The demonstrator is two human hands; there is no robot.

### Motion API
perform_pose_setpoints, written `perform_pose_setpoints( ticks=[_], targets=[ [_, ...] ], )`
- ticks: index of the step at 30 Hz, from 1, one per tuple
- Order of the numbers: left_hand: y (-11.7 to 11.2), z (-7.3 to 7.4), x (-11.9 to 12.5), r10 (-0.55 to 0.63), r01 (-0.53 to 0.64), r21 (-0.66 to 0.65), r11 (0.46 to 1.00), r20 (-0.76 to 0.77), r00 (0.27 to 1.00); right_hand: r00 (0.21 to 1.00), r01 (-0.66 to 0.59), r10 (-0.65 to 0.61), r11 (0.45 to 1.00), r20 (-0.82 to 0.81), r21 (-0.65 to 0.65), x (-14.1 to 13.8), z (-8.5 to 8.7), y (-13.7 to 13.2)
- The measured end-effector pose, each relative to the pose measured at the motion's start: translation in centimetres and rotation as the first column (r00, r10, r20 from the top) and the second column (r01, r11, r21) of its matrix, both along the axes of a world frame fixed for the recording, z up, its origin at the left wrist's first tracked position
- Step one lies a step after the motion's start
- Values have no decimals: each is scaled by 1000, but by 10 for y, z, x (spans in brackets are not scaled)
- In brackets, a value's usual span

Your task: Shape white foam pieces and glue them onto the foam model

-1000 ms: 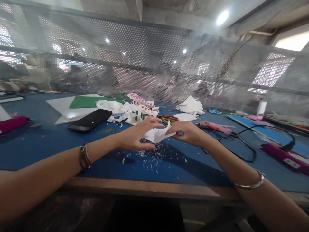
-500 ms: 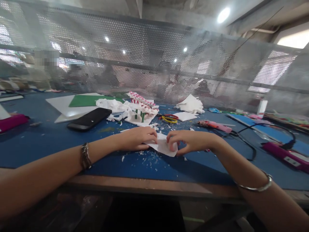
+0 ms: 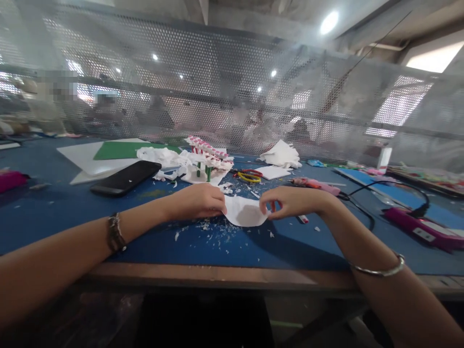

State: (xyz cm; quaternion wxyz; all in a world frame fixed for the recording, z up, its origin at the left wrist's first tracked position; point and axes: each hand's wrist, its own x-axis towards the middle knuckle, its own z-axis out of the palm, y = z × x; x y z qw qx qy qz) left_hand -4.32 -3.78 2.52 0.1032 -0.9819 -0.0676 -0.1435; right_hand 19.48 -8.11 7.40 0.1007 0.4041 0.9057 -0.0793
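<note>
Both of my hands hold one white sheet of paper (image 3: 245, 212) just above the blue table top (image 3: 65, 205). My left hand (image 3: 197, 201) is closed, pinching the sheet's left edge. At the sheet's right edge, my right hand (image 3: 290, 202) grips it between thumb and fingers. The sheet hangs curved between them. Small white paper scraps (image 3: 213, 231) lie scattered under and in front of the hands. A bracelet is on each wrist.
A black phone (image 3: 125, 178) lies at the left. Behind the hands stand a white, pink and green paper model (image 3: 206, 165), yellow-and-red scissors (image 3: 249, 175), folded white paper (image 3: 281, 155) and a pink glue gun (image 3: 314, 184). A black cable and a magenta device (image 3: 420, 228) are on the right. A perforated screen (image 3: 232, 87) closes the table's far side.
The paper came down from a raised, crumpled hold to the table, and is now spread out between both hands. The camera has shifted slightly to the right.
</note>
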Motion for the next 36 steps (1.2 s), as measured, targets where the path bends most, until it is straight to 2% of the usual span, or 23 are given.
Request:
perform_pose_setpoints(
  ticks=[7, 11, 15, 19, 22, 24, 26, 27, 29, 32, 36],
  targets=[
    [-4, 2, 0, 35, -45, -134, 990, -74, 997, 991, -120, 116, 991, -61, -65, -12, -5, -1],
    [1, 4, -4, 77, -71, -243, 968, 14, 997, 989, -124, 119, 991, -88, -55, -9, -7, 0],
    [8, 6, -10, 268, -187, -392, 901, 162, 950, 985, -69, 67, 998, -159, -8, -8, -10, 3],
    [12, 6, -15, 349, -224, -536, 814, 143, 926, 960, -21, 55, 992, -276, 123, -8, -10, 10],
    [10, 6, -14, 315, -166, -563, 810, 177, 933, 952, -1, 73, 972, -296, 234, -2, -8, 15],
    [6, 5, -10, 256, -127, -505, 854, 195, 947, 953, 1, 87, 957, -289, 291, -3, -9, 14],
    [0, 2, -4, 177, -97, -382, 919, 182, 967, 950, -35, 134, 943, -281, 331, -11, -12, 10],
    [-3, 1, -1, 139, -83, -317, 945, 158, 978, 948, -74, 168, 942, -269, 326, -18, -15, 6],
    [-9, -3, 6, 62, -37, -255, 966, 92, 994, 948, -166, 216, 962, -233, 217, -33, -21, -1],
    [-14, -5, 10, 9, 10, -337, 941, 57, 998, 966, -153, 179, 977, -189, 146, -50, -29, -9],
    [-15, -3, 7, 18, 5, -487, 873, 43, 999, 950, -206, 233, 968, -209, 146, -51, -33, -11]
  ],
)
